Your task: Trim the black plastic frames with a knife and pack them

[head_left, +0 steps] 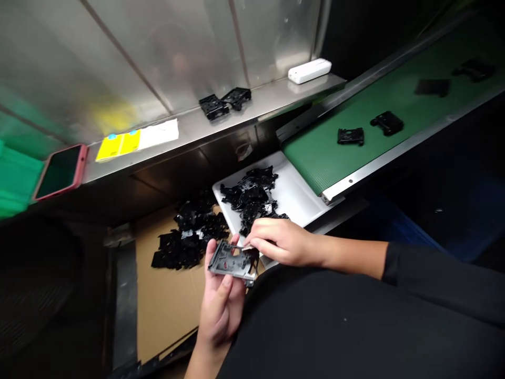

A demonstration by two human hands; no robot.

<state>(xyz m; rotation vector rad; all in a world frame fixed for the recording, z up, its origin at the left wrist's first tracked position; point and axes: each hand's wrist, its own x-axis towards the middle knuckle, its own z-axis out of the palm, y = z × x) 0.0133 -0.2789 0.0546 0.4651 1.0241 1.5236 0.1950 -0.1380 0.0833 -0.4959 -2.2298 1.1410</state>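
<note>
A black moulded plastic part (232, 263) with cut-outs lies tilted in my left hand (223, 300), the thumb along its near edge and the fingers behind it. My right hand (282, 241) is closed in a pinch at the part's upper right edge. A small thin thing shows at its fingertips, too small to name. Just beyond my hands, a pile of black plastic parts (252, 195) sits in the white tray (303, 197). Another heap of black parts (193, 231) lies on the cardboard (169, 310) to the left.
A green conveyor belt (323, 158) carries several black parts (350, 136) at the right. On the metal ledge (189, 139) are a phone (61, 171), yellow labels (118, 146), two black parts (224, 103) and a white device (310, 71). A green bin (18, 179) stands far left.
</note>
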